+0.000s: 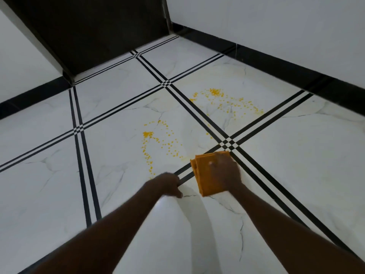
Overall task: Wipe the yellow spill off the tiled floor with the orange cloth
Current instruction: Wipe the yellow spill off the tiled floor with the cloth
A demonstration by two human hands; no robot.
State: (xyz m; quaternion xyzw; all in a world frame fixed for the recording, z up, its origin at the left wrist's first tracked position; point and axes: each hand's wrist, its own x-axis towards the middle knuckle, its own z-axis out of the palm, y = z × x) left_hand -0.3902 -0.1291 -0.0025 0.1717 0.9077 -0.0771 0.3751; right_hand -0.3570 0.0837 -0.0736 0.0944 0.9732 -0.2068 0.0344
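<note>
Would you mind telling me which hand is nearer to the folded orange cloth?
Right. The right hand lies flat on the folded orange cloth, pressing it onto the white tiled floor. The left hand rests on the floor just left of it, apart.

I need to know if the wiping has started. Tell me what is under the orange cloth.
The folded orange cloth lies on white floor tile beside a black stripe crossing, with the right hand pressing on top. Yellow spill ends near its far-left edge. Whether any spill is underneath is hidden.
</note>
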